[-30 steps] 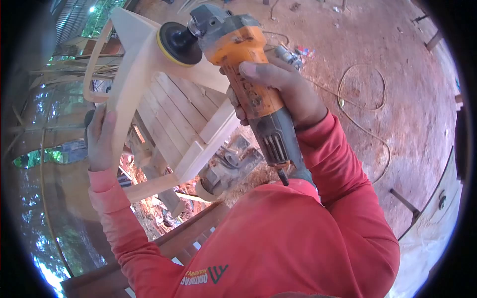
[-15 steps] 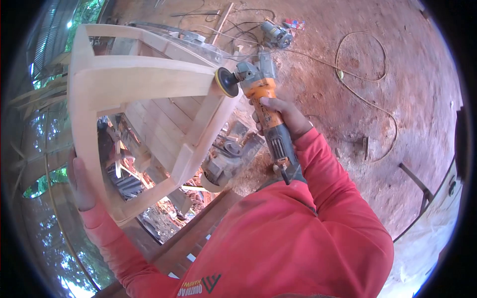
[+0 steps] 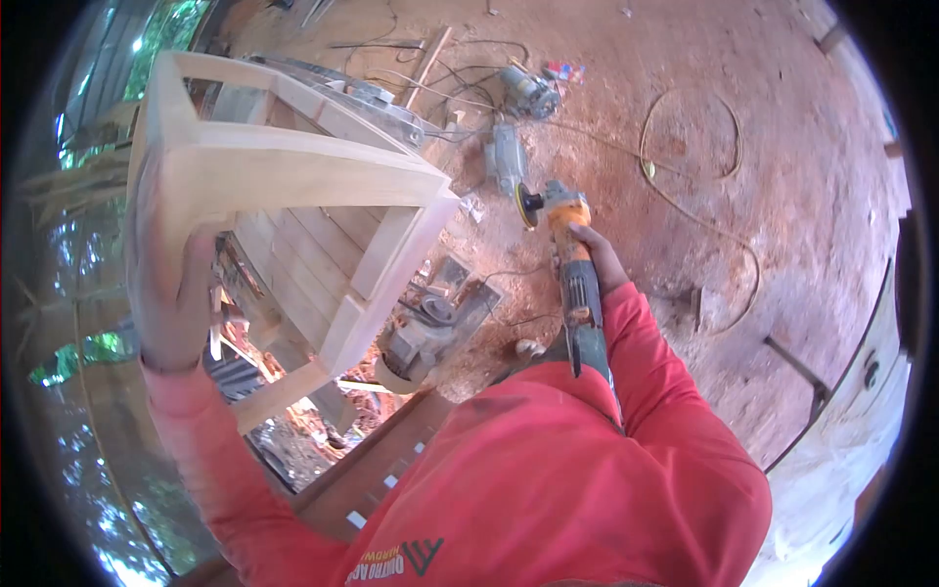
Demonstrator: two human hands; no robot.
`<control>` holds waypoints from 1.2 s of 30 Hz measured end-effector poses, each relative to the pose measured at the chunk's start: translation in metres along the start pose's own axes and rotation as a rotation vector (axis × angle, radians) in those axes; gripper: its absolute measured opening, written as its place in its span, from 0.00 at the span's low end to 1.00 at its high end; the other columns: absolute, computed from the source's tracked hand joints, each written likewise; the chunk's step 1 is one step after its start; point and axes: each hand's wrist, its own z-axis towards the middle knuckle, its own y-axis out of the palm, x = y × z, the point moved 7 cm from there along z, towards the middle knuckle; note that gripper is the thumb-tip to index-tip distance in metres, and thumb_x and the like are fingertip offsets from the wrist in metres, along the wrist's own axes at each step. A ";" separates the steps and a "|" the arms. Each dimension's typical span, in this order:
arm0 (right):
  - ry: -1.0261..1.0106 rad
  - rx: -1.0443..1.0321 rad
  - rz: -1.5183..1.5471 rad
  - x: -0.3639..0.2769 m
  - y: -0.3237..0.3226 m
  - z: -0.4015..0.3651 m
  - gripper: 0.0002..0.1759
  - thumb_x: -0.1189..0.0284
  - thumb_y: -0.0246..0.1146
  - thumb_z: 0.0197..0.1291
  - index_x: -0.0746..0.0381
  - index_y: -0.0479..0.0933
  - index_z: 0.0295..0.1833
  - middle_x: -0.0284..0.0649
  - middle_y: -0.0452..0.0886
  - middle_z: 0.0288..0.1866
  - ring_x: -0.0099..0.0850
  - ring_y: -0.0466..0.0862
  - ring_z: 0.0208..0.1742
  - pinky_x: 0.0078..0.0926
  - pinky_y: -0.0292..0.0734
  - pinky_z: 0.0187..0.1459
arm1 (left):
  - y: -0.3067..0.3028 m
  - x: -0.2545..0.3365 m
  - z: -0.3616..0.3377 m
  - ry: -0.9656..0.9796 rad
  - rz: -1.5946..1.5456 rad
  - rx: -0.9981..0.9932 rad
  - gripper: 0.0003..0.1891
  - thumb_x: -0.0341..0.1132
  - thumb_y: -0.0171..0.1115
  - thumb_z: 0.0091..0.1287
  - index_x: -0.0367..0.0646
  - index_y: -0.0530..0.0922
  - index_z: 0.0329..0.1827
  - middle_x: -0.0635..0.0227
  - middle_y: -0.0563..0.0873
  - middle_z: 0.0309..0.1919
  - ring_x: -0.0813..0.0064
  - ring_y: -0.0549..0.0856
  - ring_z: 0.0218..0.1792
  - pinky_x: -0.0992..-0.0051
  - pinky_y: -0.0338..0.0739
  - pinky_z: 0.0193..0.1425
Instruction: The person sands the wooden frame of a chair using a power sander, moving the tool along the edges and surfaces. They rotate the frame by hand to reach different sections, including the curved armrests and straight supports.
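Observation:
My right hand (image 3: 603, 258) is wrapped round the orange and grey body of an angle grinder (image 3: 569, 213). Its black backing pad with a yellow rim (image 3: 529, 205) faces left, in the air and clear of the wood. On the left stands a pale, unpainted wooden frame (image 3: 303, 166), chair-like, with curved rails and slats. My left hand (image 3: 176, 279), smeared by motion, grips the frame's left upright near the curved rail, its thumb on the inner side. Part of the upright is hidden behind that hand.
Another grey power tool (image 3: 505, 157) and a corded tool (image 3: 529, 93) lie on the dusty ground beyond the frame. Tangled cables surround them, and a long tan cord (image 3: 699, 203) loops to the right. A grey machine (image 3: 421, 338) sits below the frame among wood shavings.
The grinder has moved right and down, away from the frame's rail. My left hand has slid up the upright to the rail. The view has shifted slightly.

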 end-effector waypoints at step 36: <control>-0.095 -0.473 -0.157 0.009 0.136 0.028 0.29 0.67 0.73 0.63 0.65 0.76 0.67 0.38 0.86 0.49 0.23 0.86 0.44 0.28 0.84 0.47 | 0.006 -0.065 0.042 -0.453 -0.552 0.190 0.41 0.60 0.27 0.83 0.34 0.50 0.86 0.48 0.58 0.85 0.53 0.62 0.83 0.51 0.59 0.86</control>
